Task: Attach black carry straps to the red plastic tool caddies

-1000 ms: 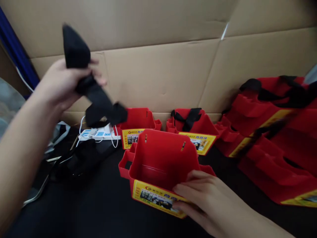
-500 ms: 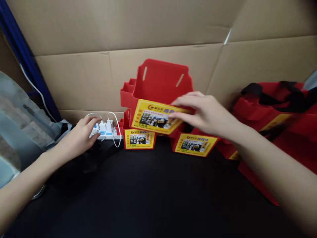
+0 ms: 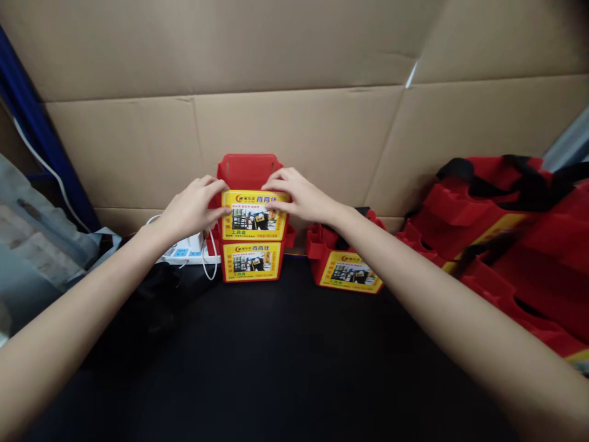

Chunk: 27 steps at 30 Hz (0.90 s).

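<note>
A red plastic tool box [image 3: 251,170] with a yellow picture label sits on top of a second red tool box [image 3: 252,263], their labels lined up one above the other. My left hand [image 3: 199,205] grips the upper box's front rim at its left corner, thumb on the label. At the right corner, my right hand [image 3: 301,197] pinches the same rim, fingers over the edge and thumb on the front. Both hands hide the sides of the upper box.
Another red tool box [image 3: 352,270] stands to the right. Larger red boxes with black straps [image 3: 478,202] fill the far right. A white power strip [image 3: 184,253] with chargers and cables lies left of the stack. Cardboard [image 3: 294,123] lines the back of the black table [image 3: 276,356].
The upper box has come down and left onto the lower one, carried by my right hand. My left hand has moved from beside the chargers to the box's left corner.
</note>
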Tool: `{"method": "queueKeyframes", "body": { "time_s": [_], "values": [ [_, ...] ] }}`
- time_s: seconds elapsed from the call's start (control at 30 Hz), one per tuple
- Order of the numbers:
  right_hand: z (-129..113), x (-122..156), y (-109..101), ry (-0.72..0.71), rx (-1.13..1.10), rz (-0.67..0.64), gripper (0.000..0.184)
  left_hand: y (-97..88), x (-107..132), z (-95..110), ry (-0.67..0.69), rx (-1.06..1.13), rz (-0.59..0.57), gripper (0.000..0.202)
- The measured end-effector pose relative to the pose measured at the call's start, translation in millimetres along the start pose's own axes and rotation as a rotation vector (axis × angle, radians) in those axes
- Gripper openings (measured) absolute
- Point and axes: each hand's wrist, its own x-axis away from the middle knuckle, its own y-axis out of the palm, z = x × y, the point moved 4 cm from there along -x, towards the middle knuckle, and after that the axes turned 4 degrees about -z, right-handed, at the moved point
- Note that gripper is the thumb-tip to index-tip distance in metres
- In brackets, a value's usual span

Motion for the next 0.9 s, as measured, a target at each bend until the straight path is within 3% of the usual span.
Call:
{"method": "queueKeyframes", "body": {
  "time_s": [0.1,0.17,0.4,0.5,0.6,0.7,0.77,0.9],
  "values": [
    [-1.1,18.7,-1.4,0.106,0.066,0.097,0.053,-4.8,-1.7,-1.4,-0.025,-0.016,-0.021,0.032],
    [-4.0,44.9,-1.3,0.189,0.100,0.089,0.060,-6.2,-1.0,0.1,-0.015,-0.026,-0.037,0.034],
    [14.0,181.4,3.9,0.531,0.262,-0.231,0.054,-3.4,10.8,14.1,0.069,-0.140,0.077,0.046],
    [20.0,216.3,2.6,0.548,0.142,-0.235,0.041,-1.8,16.9,27.4,0.093,-0.135,0.109,0.052],
    [3.3,221.4,-2.0,0.524,-0.052,-0.175,0.029,-1.4,25.3,52.3,0.180,-0.093,0.165,0.049],
    [-37.3,206.7,-7.0,0.485,-0.153,-0.203,0.025,3.0,35.4,87.8,0.395,-0.004,0.161,0.035],
    [-69.9,193.2,-9.4,0.458,-0.219,-0.264,0.025,9.1,39.9,110.2,0.530,0.105,0.072,0.028],
    [-124.3,166.3,-12.3,0.332,-0.323,-0.389,0.026,24.1,39.8,142.9,0.652,0.299,-0.250,0.028]
  ]
}}
